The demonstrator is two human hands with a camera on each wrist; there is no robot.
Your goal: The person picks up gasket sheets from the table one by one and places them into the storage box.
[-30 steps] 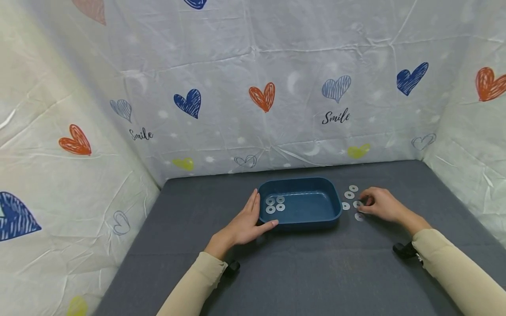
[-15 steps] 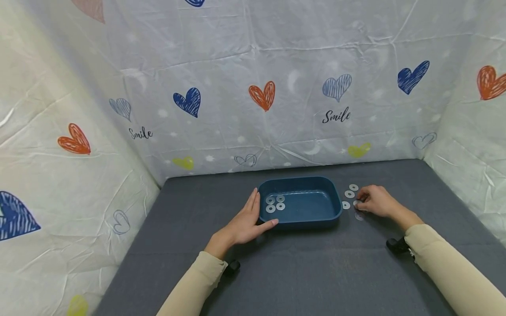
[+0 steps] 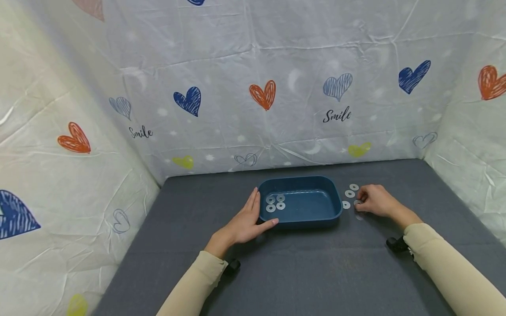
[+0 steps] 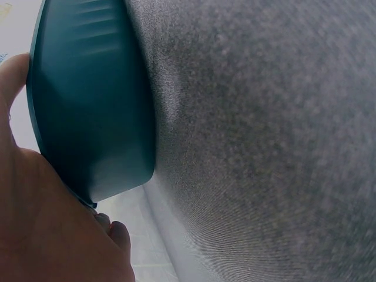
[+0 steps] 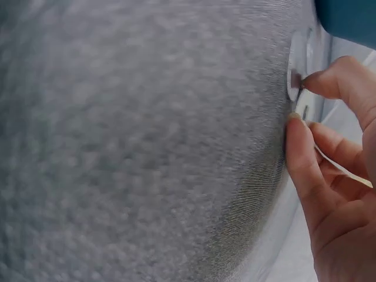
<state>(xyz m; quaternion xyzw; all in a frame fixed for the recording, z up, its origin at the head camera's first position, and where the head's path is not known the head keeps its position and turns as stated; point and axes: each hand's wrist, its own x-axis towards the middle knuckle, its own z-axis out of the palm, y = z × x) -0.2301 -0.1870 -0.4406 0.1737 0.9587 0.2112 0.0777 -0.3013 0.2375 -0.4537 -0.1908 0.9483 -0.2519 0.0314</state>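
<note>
My left hand [image 3: 246,221] rests on the left end of a blue rectangular tray [image 3: 312,223]. Its fingers lie straight along the short wall and the thumb reaches over the front rim. Several flat metal washers [image 3: 269,208] lie inside the tray at its left. To the right of the tray, my right hand [image 3: 377,201] is low at the table, its thumb and fingertips at the edges of a washer [image 3: 356,202]. In the right wrist view another washer [image 5: 292,76] stands out beside the thumb. A washer just in front of the hand is partly in its shadow.
More loose washers [image 3: 349,193] lie between the tray and my right hand. Dark grey cloth covers the table [image 3: 316,272]. A pale curtain [image 3: 221,131] printed with hearts hangs behind it and along both sides.
My right hand has shifted slightly left and its fingertips have come together at the washer. The left hand and the tray stay in place.
</note>
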